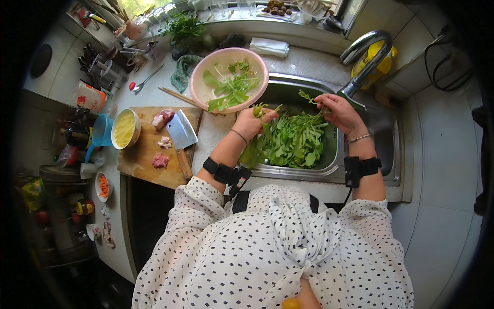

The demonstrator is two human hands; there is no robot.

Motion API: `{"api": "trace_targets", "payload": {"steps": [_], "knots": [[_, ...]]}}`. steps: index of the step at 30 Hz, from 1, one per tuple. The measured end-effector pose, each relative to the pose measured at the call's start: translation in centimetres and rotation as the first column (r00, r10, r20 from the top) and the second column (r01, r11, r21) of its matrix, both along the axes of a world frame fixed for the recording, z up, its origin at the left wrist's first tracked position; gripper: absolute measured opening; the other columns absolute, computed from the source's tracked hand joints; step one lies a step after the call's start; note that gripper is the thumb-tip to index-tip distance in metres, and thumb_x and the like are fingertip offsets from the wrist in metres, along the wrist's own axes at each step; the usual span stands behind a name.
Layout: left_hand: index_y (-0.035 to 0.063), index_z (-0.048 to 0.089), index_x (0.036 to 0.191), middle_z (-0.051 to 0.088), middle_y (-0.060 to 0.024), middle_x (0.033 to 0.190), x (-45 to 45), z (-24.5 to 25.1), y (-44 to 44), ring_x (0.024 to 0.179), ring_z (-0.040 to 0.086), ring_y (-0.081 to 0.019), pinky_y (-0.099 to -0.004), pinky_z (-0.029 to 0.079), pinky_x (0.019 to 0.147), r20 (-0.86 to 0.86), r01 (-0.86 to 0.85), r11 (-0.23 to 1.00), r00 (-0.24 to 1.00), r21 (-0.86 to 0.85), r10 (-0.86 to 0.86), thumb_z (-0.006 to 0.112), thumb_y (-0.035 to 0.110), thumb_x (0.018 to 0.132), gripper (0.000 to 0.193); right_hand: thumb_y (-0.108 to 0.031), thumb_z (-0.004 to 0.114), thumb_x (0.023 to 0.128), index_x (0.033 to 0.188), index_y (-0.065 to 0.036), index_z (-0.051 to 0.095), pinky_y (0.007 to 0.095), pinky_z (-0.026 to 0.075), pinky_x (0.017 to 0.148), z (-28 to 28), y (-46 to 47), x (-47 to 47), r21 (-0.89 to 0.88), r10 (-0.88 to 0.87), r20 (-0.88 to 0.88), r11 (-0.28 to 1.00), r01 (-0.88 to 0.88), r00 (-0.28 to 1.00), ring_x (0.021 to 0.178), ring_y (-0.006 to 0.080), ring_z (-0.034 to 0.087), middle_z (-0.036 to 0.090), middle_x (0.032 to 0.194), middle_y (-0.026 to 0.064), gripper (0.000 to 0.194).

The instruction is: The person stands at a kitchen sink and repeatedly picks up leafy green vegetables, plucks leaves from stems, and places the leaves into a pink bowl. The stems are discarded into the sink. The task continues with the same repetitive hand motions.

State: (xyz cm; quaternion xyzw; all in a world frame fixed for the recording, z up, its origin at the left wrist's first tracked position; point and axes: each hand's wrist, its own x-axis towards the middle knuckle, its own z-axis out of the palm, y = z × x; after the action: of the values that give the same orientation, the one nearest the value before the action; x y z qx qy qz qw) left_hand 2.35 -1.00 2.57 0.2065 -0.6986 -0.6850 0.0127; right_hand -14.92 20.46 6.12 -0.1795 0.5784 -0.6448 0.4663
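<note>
A heap of leafy greens fills the left basin of the stainless steel sink. Above its left rim, my left hand grips a bunch of green stems, with larger leaves hanging below the wrist. Over the basin's right side, my right hand pinches a small leafy sprig between thumb and fingers. Just beyond my left hand stands a pink plastic basin with some loose greens in it.
Left of the sink, a cleaver lies on a wooden cutting board with meat pieces and a bowl of yellow shreds. Chopsticks rest beside the pink basin. The curved faucet rises behind the right basin.
</note>
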Motion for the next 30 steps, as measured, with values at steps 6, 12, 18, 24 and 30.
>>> {"api": "trace_targets", "payload": {"steps": [6,12,18,24,30], "knots": [[0.0053,0.067,0.089,0.064,-0.0006,0.084,0.4,-0.4,0.0,0.072,0.053,-0.0072,-0.0231,0.043,0.065,-0.092,0.026,0.987,0.996,0.162,-0.011,0.058,0.032,0.084,0.028,-0.020,0.046,0.092,0.097,-0.005,0.053,0.0171,0.033,0.049,-0.8,1.6,-0.8,-0.349,-0.067,0.406,0.911,0.222,0.912,0.059,0.0052,0.037,0.050,0.082,0.0012,0.017],[0.0034,0.061,0.083,0.062,-0.0029,0.079,0.5,-0.4,0.5,0.079,0.058,-0.0112,-0.0248,0.044,0.074,-0.168,0.010,0.950,0.985,0.314,0.045,0.055,0.031,0.087,0.028,-0.022,0.043,0.093,0.093,-0.005,0.053,0.0184,0.027,0.044,-0.2,1.6,-0.8,-0.549,0.063,0.569,0.772,0.321,0.820,0.052,0.0052,0.028,0.039,0.071,-0.0015,0.020],[0.0037,0.056,0.083,0.059,-0.0030,0.071,0.9,-0.1,0.7,0.068,0.059,-0.0121,-0.0243,0.046,0.066,-0.122,0.030,0.903,0.992,0.428,0.024,0.054,0.030,0.088,0.027,-0.022,0.043,0.093,0.087,-0.004,0.053,0.0191,0.021,0.039,0.5,0.8,-0.6,-0.649,0.138,0.526,0.703,0.291,0.839,0.047,0.0047,0.024,0.036,0.067,-0.0018,0.022],[0.0041,0.056,0.081,0.056,-0.0026,0.067,0.7,0.1,0.8,0.060,0.055,-0.0113,-0.0240,0.046,0.056,-0.144,0.107,0.871,0.989,0.480,-0.042,0.054,0.031,0.087,0.028,-0.023,0.044,0.093,0.083,-0.006,0.054,0.0196,0.023,0.039,0.3,0.1,-0.9,-0.690,0.178,0.494,0.676,0.259,0.851,0.045,0.0045,0.024,0.037,0.065,-0.0022,0.022],[0.0045,0.056,0.082,0.052,-0.0002,0.064,0.2,0.5,1.2,0.054,0.048,-0.0087,-0.0221,0.042,0.051,-0.095,0.124,0.883,0.991,0.452,-0.091,0.062,0.031,0.083,0.027,-0.024,0.044,0.092,0.077,-0.008,0.049,0.0210,0.022,0.040,0.0,-0.3,-0.7,-0.706,0.179,0.485,0.657,0.263,0.856,0.044,0.0053,0.024,0.037,0.063,-0.0031,0.023]]}}
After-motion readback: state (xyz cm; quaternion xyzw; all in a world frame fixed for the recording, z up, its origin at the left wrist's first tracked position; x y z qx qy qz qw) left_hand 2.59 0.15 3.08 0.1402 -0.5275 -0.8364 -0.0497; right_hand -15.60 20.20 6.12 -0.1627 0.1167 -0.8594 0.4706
